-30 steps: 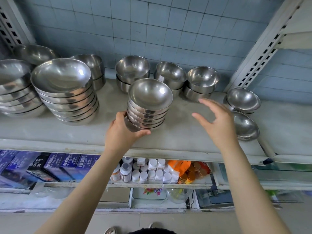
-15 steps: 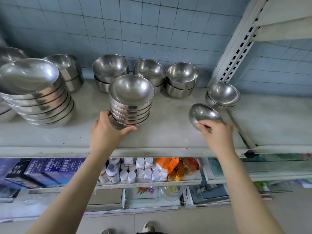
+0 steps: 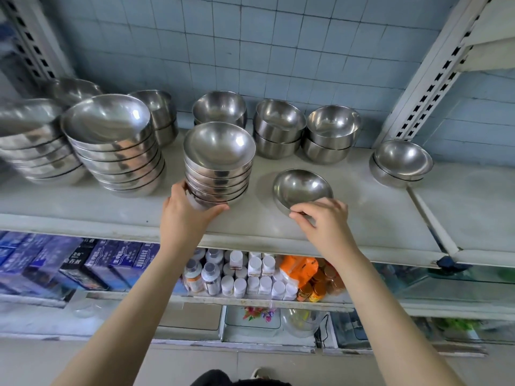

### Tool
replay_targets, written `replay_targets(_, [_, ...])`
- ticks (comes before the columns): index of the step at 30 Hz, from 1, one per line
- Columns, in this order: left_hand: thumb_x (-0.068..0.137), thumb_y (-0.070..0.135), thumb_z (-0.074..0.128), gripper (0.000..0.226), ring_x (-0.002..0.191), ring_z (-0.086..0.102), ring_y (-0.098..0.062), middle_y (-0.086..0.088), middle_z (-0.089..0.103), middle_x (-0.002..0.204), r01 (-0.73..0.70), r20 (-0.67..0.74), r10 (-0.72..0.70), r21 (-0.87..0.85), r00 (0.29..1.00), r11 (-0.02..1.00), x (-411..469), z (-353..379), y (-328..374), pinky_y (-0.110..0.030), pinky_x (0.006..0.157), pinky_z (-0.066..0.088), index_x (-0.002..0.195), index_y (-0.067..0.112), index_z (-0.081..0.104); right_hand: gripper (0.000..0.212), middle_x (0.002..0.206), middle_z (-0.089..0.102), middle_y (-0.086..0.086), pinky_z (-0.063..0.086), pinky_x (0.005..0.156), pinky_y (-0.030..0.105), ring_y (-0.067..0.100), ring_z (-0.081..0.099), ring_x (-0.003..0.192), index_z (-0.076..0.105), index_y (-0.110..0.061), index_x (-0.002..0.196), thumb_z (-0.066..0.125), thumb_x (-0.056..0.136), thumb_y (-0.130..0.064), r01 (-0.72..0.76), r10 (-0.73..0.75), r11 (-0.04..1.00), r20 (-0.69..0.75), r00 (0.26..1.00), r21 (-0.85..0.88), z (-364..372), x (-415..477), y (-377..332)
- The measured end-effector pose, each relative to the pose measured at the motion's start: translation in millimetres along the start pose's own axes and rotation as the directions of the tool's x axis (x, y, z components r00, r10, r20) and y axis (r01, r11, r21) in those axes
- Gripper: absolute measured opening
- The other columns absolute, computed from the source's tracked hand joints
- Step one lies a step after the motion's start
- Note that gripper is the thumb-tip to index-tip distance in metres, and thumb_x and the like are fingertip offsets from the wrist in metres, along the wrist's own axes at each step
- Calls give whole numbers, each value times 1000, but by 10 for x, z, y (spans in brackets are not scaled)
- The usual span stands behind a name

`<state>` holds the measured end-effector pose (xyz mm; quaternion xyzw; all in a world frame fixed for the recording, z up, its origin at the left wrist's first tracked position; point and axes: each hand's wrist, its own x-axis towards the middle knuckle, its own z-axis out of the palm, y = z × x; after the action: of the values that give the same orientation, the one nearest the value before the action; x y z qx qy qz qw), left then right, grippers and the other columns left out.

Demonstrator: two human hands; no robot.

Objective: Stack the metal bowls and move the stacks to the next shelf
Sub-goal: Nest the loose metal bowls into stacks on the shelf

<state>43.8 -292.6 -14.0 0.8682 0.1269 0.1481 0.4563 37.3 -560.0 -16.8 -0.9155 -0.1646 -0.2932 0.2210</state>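
- Steel gleams along the shelf [image 3: 362, 218], where a person's left hand [image 3: 185, 218] cups the base of a stack of bowls [image 3: 218, 168], fingers curled against its lowest rims.
- Just right of the stack, the right hand [image 3: 324, 222] pinches the near rim of a single bowl [image 3: 302, 188], thumb and fingertips closed on the edge; the bowl sits tilted on the shelf.
- Judged from this, the step in hand is adding that loose bowl to the stack.
- Done well, it means lifting the bowl clear, levelling it, and lowering it centred so it nests rather than perches.
- A rim pinch looks thin for polished steel; a hand under the curve would likely hold surer.
- The left hand should steady the stack as the bowl lands, since the top bowl already leans.
- Two nested bowls [image 3: 401, 162] wait at the shelf's right end, with the next shelf [image 3: 473, 213] beyond the divider.
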Motion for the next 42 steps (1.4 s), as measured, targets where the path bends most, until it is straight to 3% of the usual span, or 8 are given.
replay_targets(11, [70,50,83,103,130,45,-34,-13,53,139,-41,65,38,49,997,998,23,-246,-151,-47,104,42,147,6,30,38,88,74,-12,33,97,35,13,62,88,79,-23,96,58,84,-52,-71,58,992,117,991,109,150,20,-331])
replay_targets(15, [76,40,81,70,118,50,-31,-9,55,122,-82,-1,82,-1,997,997,-173,-299,-238,-39,96,42,126,3,48,28,106,68,-14,44,95,15,3,61,104,73,-24,109,63,89,-41,-312,319,862,51,946,400,-41,-24,-274])
replay_targets(19, [84,36,75,42,107,57,-24,4,62,110,-293,112,288,28,951,956,-387,-220,-138,-29,85,44,114,11,60,27,119,69,-7,47,106,34,9,61,118,68,-27,115,62,92,-42,-466,574,752,-115,810,466,-190,-109,50])
replay_targets(25, [74,44,80,107,143,35,-25,-13,32,156,-389,472,374,-70,799,919,-442,367,321,-37,114,35,154,6,20,47,136,58,-5,40,113,44,9,51,129,51,-20,139,63,96,-33,-585,744,630,-182,643,511,-506,-105,629])
replay_targets(28, [65,31,89,121,147,23,-28,-19,26,157,-326,405,339,-104,849,940,-384,678,492,-33,119,25,154,-1,13,79,155,40,0,35,116,47,13,40,140,33,-20,152,72,87,-41,-627,752,622,-135,645,470,-614,-31,1012])
replay_targets(32, [62,18,92,118,136,33,-18,-7,33,148,-207,298,253,-179,920,962,-367,934,684,-17,104,25,152,2,17,121,164,9,6,27,121,44,20,20,150,6,-19,158,87,70,-43,-688,766,614,-79,638,387,-758,151,1556])
replay_targets(38, [48,62,83,135,129,55,-28,-6,40,152,-116,274,153,-148,949,982,-340,1134,702,-43,105,47,155,18,13,133,163,7,4,13,113,22,15,9,151,1,-16,159,94,63,-24,-654,682,684,35,730,322,-807,443,2121])
replay_targets(42, [49,50,83,122,108,66,-17,9,51,132,-59,278,103,-160,955,985,-329,1107,688,-39,101,50,152,19,24,129,160,17,5,19,109,21,17,22,148,9,-18,158,94,62,-28,-642,674,696,15,739,322,-790,477,2284])
